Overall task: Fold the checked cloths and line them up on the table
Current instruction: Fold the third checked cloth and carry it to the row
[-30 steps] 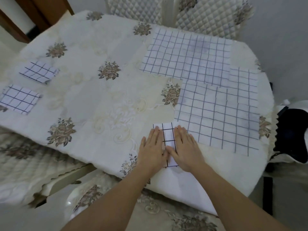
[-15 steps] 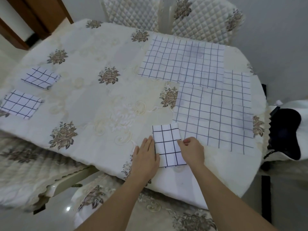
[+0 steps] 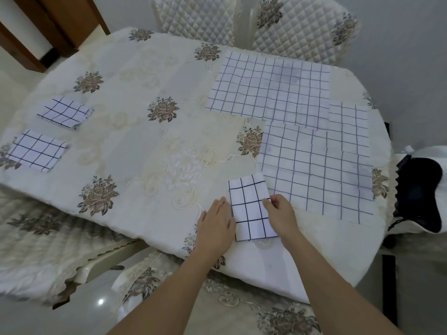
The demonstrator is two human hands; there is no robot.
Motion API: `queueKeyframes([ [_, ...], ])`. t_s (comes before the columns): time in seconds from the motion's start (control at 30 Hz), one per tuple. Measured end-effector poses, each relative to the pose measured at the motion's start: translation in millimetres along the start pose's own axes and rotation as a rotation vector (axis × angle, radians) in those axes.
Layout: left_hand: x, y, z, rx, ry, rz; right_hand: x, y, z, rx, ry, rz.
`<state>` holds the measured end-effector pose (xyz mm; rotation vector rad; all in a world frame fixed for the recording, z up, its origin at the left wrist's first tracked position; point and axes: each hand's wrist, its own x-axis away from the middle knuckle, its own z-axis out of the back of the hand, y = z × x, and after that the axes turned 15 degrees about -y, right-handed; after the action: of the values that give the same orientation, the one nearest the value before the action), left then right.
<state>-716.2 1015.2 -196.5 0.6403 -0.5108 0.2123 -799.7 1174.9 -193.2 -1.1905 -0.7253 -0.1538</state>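
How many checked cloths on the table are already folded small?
3. One folded cloth lies at the table's left edge, a second cloth beyond it, a third cloth at the near edge, between the left hand and right hand. Others may hide under the unfolded cloths.

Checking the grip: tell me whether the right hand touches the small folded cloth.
Touching. The head view shows the right hand, fingers curled, overlapping the folded cloth at its right edge.

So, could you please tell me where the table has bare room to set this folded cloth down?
The widest bare tablecloth lies mid-table, between the lined-up folded cloths at left and the spread cloths at right. A near strip runs from the lower folded cloth to the left hand. The right side is crowded, cloths overlapping.
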Motion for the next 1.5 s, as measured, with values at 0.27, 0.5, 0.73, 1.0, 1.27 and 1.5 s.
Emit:
queueKeyframes([
  [0.27,3.8,23.5,36.9,0.529,0.076,0.126,22.9,-18.9,0.2,-0.28,-0.019,0.036],
  [0.5,7.5,41.9,61.4,0.86,-0.019,0.05,49.6,-46.8,-13.0,-0.474,-0.028,0.081],
  [0.73,11.2,30.7,69.2,0.74,0.086,-0.024,63.6,-55.9,-27.9,-0.511,0.021,0.072],
  [1.0,20.8,21.3,66.5,0.653,0.146,-0.13,74.8,-56.5,-40.3,-0.252,0.113,0.06],
  [1.27,32.9,16.8,66.1,0.603,0.189,-0.12,80.6,-48.5,-50.5,-0.166,0.128,0.11],
  [1.5,63.7,18.3,69.0,0.591,0.365,-0.067,83.9,-53.0,-60.1,-0.016,0.07,0.204],
])
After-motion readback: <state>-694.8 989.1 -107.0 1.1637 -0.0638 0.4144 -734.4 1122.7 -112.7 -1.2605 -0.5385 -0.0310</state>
